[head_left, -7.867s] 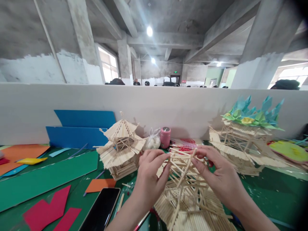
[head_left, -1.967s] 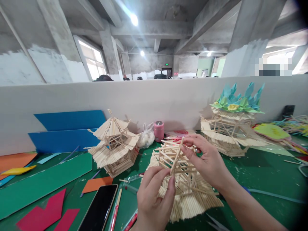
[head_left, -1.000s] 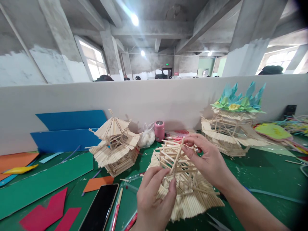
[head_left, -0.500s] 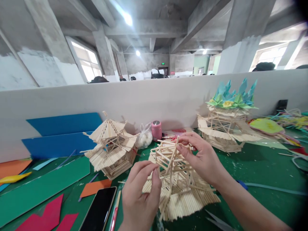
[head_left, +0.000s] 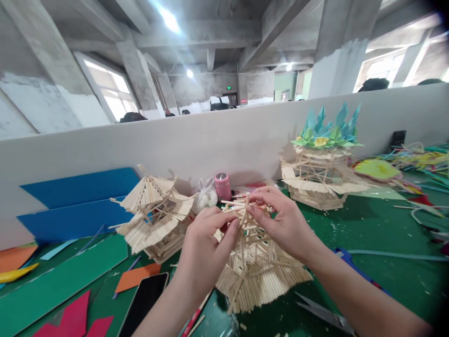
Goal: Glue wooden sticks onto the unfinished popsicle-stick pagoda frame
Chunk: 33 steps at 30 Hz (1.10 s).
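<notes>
A small pavilion-like model (head_left: 264, 285) made of thin wooden sticks stands on the table in front of me, with a flared lower roof and an open stick frame above. My right hand (head_left: 286, 220) pinches a thin wooden stick (head_left: 247, 202) at the top of that frame, between thumb and forefinger. Thumb and forefinger of my left hand (head_left: 210, 238) are pressed together at the frame's upper left side, close to the right fingertips. What lies between the left fingertips is too small to make out. Both hands partly cover the upper frame.
A second stick pavilion (head_left: 154, 217) stands left; another with blue-green folded paper (head_left: 322, 182) stands right. Scissors (head_left: 324, 313) and a blue tool (head_left: 354, 264) lie by my right arm. A phone (head_left: 143, 299) lies left. A pink jar (head_left: 223, 187) stands behind, before a white partition (head_left: 175, 145).
My left hand has moved up and right to the upper stick frame, beside the right fingertips. My right hand keeps its pinch on the stick. The whole view has shifted slightly.
</notes>
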Motion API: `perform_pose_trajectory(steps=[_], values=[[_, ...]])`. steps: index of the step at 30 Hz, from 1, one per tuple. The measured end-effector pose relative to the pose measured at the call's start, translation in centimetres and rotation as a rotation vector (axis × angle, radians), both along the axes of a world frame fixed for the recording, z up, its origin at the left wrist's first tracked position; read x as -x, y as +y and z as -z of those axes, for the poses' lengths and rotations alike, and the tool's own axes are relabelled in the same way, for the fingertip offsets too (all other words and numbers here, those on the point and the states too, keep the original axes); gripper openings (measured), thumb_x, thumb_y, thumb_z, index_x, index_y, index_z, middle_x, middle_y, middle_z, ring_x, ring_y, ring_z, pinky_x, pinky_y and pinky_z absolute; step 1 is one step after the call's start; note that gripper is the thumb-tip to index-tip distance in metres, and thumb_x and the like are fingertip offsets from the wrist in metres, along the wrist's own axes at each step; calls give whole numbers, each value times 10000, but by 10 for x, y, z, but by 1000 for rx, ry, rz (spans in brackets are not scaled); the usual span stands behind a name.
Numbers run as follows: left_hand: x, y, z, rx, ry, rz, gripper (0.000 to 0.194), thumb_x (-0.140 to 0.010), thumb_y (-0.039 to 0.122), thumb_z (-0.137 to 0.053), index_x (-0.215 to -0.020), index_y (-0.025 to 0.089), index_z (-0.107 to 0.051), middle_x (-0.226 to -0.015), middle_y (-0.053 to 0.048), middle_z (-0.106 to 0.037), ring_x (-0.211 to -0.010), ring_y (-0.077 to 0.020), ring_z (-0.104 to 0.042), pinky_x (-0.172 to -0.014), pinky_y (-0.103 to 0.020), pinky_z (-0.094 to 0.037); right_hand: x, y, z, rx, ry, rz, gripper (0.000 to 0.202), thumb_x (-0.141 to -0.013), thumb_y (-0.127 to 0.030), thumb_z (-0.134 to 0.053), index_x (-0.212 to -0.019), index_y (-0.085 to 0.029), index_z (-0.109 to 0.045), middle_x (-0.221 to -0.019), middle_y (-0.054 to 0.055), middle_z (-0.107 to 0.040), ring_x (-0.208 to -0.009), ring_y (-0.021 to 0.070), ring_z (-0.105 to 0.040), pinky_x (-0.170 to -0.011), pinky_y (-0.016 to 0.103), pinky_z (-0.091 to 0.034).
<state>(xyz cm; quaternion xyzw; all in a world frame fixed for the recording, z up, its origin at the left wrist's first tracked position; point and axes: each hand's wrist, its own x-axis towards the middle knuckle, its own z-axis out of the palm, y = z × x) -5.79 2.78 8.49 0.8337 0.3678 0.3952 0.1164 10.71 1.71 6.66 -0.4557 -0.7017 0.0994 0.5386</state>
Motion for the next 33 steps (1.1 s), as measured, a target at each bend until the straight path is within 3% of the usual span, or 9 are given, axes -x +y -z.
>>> perform_pose_trajectory(steps=[11, 26, 33], values=[[-13, 2, -8, 2, 124, -44, 226, -792, 239, -509, -611, 163, -622, -576, -13, -544, -595, -158, -511, -507, -263, -379, -2, 1, 0, -11, -14, 13, 114, -811, -242, -530, -880, -195, -608, -892, 36, -580, -890, 155, -535, -796, 316, -427], [-19, 2, -11, -32, 135, -76, 254, -779, 221, -501, -539, 168, -562, -537, -4, -536, -557, -149, -487, -478, -248, -355, -2, 1, -1, 11, -10, 5, 134, -806, -227, -527, -906, -199, -613, -913, 42, -572, -897, 160, -531, -790, 317, -429], [-20, 2, -14, 70, 108, -91, 246, -757, 224, -512, -522, 163, -550, -503, 11, -505, -507, -133, -460, -459, -240, -342, -3, -1, -2, 5, -6, -28, 167, -811, -191, -505, -938, -214, -610, -936, 41, -558, -907, 158, -528, -797, 328, -437]])
